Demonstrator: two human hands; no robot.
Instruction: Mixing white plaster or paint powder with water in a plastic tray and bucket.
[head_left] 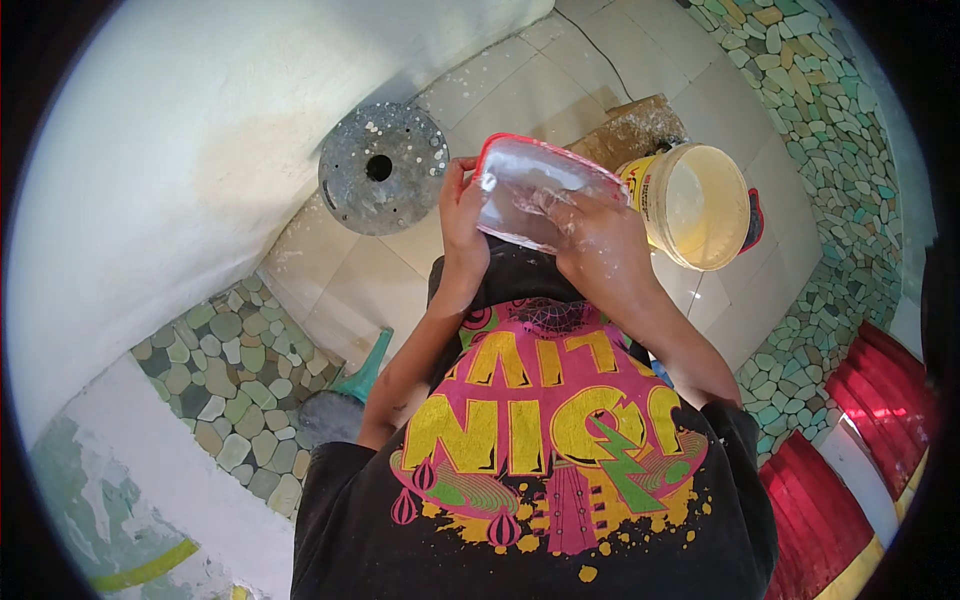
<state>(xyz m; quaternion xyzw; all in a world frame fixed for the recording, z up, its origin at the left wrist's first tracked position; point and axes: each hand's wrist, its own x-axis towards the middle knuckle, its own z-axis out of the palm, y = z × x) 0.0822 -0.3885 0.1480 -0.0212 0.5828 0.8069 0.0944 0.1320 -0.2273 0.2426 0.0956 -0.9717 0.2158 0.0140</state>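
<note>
In front of my chest is a shallow translucent plastic tub (515, 175) with a red rim, tilted and smeared inside with white paste. My left hand (463, 212) is closed around its left end, thumb on the near side and fingers at the rim. Reaching in from the right, my right hand (597, 230) has bent, paste-coated fingers drawn together against the inside of the tub. Whatever those fingers may hold is too small to make out. White specks dot the back of that hand.
A round grey disc (350, 150) with a central hole stands by the white wall (200, 130). Right of the tub is a yellowish bucket (657, 205), beside a stained brown board (640, 130). A thin cable (600, 50) crosses the tiles. Red fabric (815, 510) lies lower right.
</note>
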